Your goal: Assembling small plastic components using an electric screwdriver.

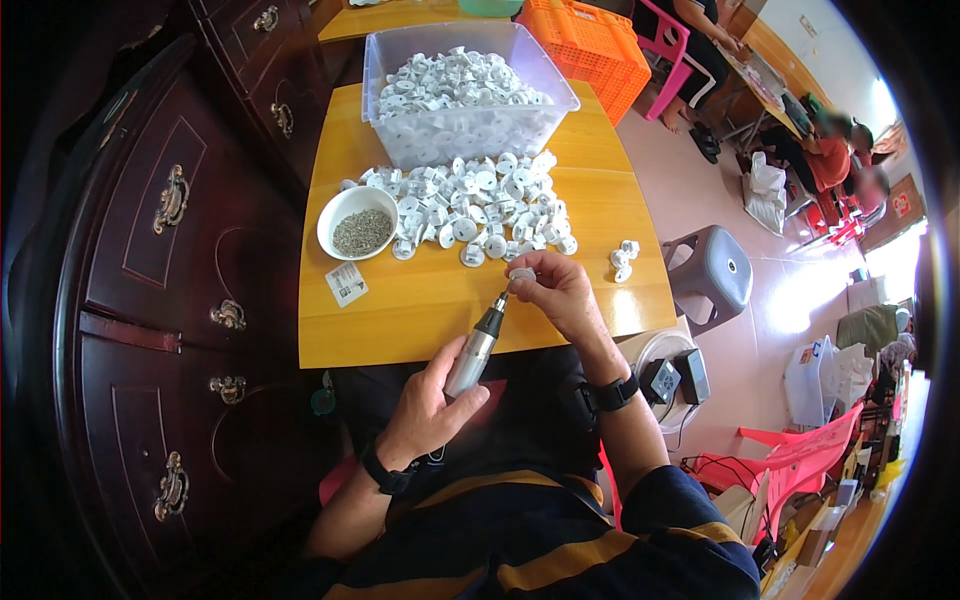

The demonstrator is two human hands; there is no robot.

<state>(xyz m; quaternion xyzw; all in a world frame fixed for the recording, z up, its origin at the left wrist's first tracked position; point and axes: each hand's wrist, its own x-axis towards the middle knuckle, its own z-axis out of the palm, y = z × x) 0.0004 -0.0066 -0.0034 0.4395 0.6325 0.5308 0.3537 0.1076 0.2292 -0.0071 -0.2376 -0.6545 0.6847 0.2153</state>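
Observation:
My left hand is wrapped round a silver and black electric screwdriver, which slants up to the right. Between the fingertips of my right hand is a small round white plastic part. The screwdriver's tip meets this part or lies very close to it; the exact contact is too small to tell. Just beyond both hands, a heap of similar white plastic parts covers the middle of the yellow table. A white bowl of small metal screws stands left of the heap.
A clear plastic bin full of white parts stands at the table's back. Several loose parts lie near the right edge, a printed card at the left. Dark cabinets flank the left; a grey stool stands right. Other people sit farther off.

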